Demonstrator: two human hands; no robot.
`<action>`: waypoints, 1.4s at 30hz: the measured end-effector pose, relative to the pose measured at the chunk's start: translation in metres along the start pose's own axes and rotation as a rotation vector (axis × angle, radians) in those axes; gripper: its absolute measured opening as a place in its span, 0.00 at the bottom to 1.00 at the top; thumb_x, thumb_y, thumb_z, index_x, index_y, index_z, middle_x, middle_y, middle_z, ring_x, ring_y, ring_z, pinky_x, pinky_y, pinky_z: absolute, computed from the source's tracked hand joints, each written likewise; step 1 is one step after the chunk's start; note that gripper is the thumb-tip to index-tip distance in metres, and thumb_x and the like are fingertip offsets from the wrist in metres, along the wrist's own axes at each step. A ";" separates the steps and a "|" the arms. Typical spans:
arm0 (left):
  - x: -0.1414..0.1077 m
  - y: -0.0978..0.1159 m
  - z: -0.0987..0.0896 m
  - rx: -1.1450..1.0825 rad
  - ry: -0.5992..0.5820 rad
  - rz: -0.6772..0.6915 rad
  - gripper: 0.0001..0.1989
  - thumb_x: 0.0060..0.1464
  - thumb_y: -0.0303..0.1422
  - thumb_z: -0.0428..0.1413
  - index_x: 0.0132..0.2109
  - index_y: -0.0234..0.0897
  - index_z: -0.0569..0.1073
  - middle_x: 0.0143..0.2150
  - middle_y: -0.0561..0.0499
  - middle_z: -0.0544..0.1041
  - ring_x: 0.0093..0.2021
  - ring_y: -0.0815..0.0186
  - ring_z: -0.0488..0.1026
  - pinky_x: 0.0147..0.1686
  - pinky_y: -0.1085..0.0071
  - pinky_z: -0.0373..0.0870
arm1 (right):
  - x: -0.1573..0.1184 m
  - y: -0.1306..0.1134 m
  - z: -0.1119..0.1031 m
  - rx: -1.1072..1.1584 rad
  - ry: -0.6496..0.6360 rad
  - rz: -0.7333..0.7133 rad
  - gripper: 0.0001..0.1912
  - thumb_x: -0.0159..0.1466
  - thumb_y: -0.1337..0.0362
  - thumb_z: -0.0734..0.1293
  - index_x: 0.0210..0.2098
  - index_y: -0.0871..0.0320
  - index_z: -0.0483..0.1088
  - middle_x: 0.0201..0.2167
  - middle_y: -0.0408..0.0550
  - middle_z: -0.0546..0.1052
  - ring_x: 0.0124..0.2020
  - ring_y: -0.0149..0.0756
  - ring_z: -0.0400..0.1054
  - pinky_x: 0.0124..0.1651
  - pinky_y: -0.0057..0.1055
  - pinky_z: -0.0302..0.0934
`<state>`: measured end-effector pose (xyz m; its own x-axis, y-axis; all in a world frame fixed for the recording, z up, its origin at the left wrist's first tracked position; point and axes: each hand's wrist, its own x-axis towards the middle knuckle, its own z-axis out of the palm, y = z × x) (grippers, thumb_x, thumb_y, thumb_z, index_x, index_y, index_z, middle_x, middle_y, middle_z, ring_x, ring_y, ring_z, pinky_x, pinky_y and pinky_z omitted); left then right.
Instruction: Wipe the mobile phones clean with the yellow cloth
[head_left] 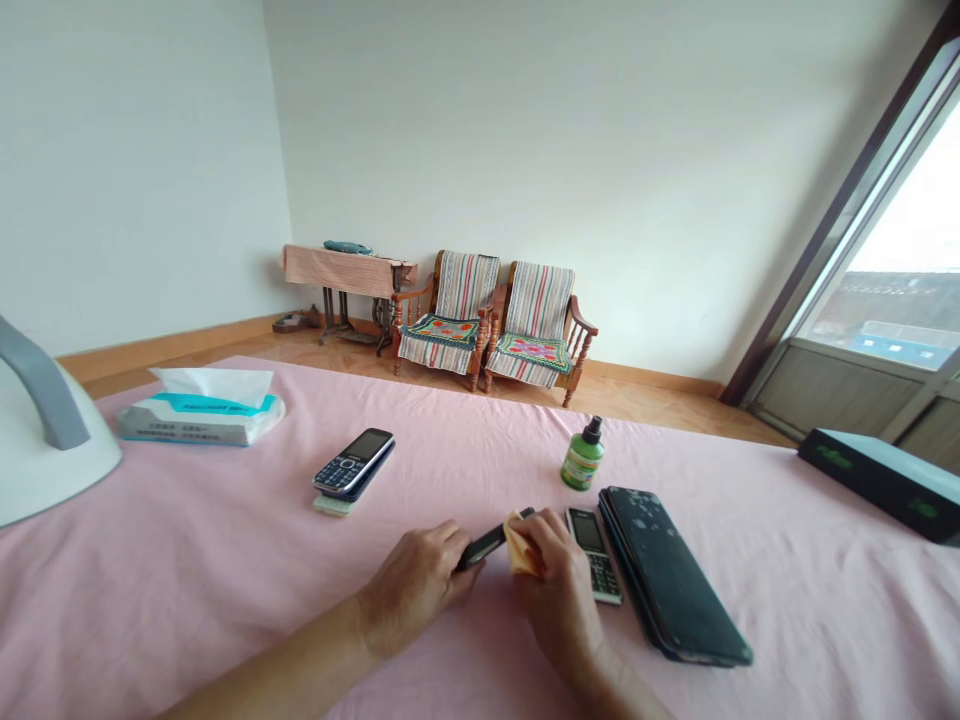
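Observation:
My left hand (426, 572) is closed on one end of a dark mobile phone (484, 547), held on edge just over the pink tablecloth. Pinched in my right hand (556, 580) is a small yellow cloth (520, 546), which wraps the phone's other end. Fingers cover much of both the cloth and the phone. Right beside my right hand lies a keypad phone (595, 553) with a pale frame. Next to that, a worn black case (671, 570) rests on a stack of flat dark items. A green spray bottle (583, 455) with a black nozzle stands upright behind them.
A keypad phone (355, 460) tops a small stack at the left. Farther back are a tissue pack (201, 410) and a white appliance with a grey handle (46, 430). A black box (877, 480) sits at the right edge. Two wooden chairs (536, 345) stand beyond the table.

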<state>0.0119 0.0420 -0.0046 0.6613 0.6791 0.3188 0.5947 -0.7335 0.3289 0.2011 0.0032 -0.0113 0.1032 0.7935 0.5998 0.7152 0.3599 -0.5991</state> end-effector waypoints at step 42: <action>0.003 -0.002 0.000 -0.167 0.034 -0.053 0.08 0.60 0.30 0.50 0.35 0.36 0.73 0.31 0.50 0.74 0.32 0.64 0.73 0.31 0.75 0.64 | -0.002 -0.027 0.009 0.222 -0.087 -0.073 0.14 0.56 0.77 0.59 0.34 0.58 0.73 0.30 0.45 0.71 0.29 0.31 0.67 0.32 0.23 0.60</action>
<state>0.0124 0.0457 -0.0042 0.6131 0.7195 0.3263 0.5426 -0.6837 0.4880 0.1754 -0.0037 -0.0017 -0.0100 0.7975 0.6032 0.5479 0.5090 -0.6639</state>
